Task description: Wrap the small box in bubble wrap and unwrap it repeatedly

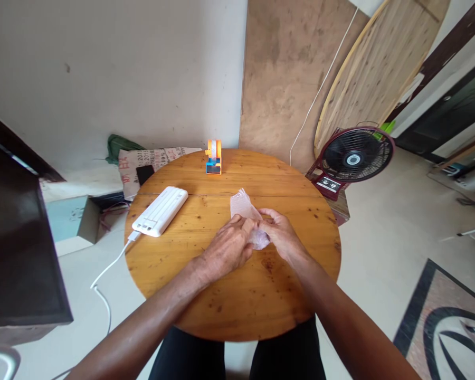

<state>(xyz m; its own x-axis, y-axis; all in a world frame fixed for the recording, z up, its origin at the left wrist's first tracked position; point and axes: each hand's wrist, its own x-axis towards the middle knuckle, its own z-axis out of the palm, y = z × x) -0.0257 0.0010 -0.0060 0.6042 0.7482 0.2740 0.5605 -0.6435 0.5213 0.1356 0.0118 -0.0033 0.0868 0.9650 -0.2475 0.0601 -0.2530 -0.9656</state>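
- A dark, glossy panel (21, 227) is cut off by the left edge, so I cannot tell what it belongs to.
- Beside it, a pale box (69, 224) sits low; its contents are hard to make out.
- A white cable (103, 294) hangs down and slips out of sight behind the left forearm.
- A printed sack (129, 177) is partly hidden behind the round wooden table (257, 301).
- A white power bank (161, 211) lies on the table's left part, the cable plugged into its near end.
- A small orange-and-blue holder (214, 158) stands near the far edge; its finer parts are too small to read.
- The left hand (230, 240) closes over the wrap, its fingertips mostly hidden.
- The translucent plastic wrap (242, 203) is between both hands, over the table's middle; its centre is covered, and anything inside is unclear.
- The right hand (277, 230) pinches the wrap from the other side, thumb and fingers partly masked.
- A dark red fan (352, 158) stands beyond the table, its base partly hidden.
- A large wooden disc (380, 68) leans behind, cut off at the top.
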